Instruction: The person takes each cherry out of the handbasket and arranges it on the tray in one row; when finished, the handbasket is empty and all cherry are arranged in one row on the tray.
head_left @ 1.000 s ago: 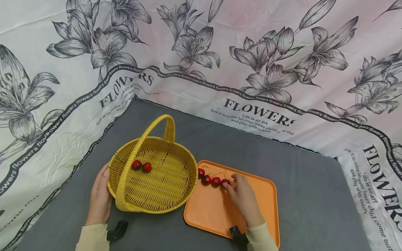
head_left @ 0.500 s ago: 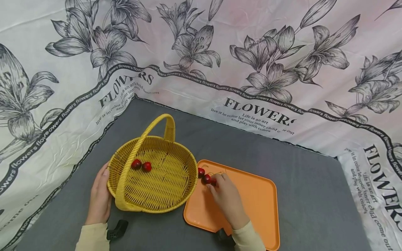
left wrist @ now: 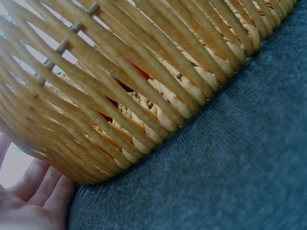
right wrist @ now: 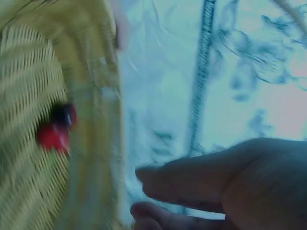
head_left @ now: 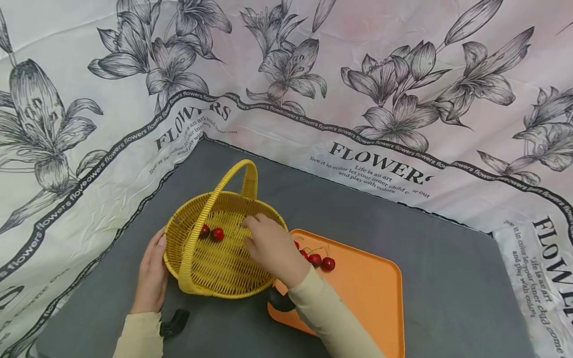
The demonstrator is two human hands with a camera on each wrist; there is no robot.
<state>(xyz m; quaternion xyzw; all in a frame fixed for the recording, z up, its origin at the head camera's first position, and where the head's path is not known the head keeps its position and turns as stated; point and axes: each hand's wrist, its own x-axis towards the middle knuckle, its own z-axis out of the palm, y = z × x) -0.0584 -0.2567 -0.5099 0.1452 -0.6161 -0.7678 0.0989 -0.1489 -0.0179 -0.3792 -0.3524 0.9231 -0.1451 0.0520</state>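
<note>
A yellow woven basket (head_left: 233, 278) with a tall arched handle stands on the grey surface, with two dark red cherries (head_left: 217, 234) inside. My left hand (head_left: 152, 273) rests against the basket's outer left side, its fingers (left wrist: 45, 184) straight along the weave in the left wrist view. Over the basket's right half reaches my right hand (head_left: 273, 246), thumb and forefinger apart. Nothing shows between them in the blurred right wrist view. Several stemmed cherries (head_left: 328, 263) lie on the orange tray (head_left: 358, 298), partly hidden behind the right hand.
The tray sits close beside the basket's right rim. Grey cloth (head_left: 456, 288) covers the tabletop around both. A white, flower-printed sheet (head_left: 286, 119) rises along the back and sides. Black wrist devices (head_left: 175, 323) sit at the sleeves.
My right hand has moved left from the cherries on the tray to above the basket. The view has shifted slightly; my left hand stays at the basket's side.
</note>
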